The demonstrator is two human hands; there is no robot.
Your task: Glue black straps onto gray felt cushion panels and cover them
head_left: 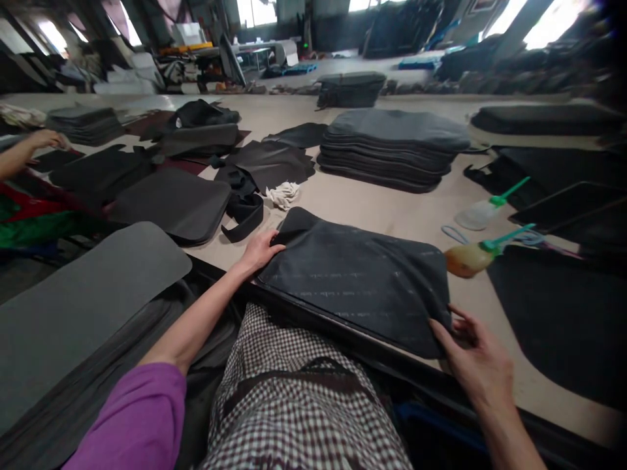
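Observation:
A dark fabric panel with rounded corners and rows of faint printed lettering lies in front of me at the table's near edge. Its surface is wrinkled, and the far left corner is partly raised or folded. My left hand grips its left edge, thumb on top and fingers partly hidden. At the right edge, my right hand pinches the panel with the thumb above and the fingers curled around the side. Just beyond that hand lies a squeeze bottle of amber liquid with a green nozzle.
Behind the panel rises a stack of dark pads. A second, pale squeeze bottle lies at the right, near a large dark sheet. Black straps and a white cloth bundle sit left of centre. Another person's hand shows far left.

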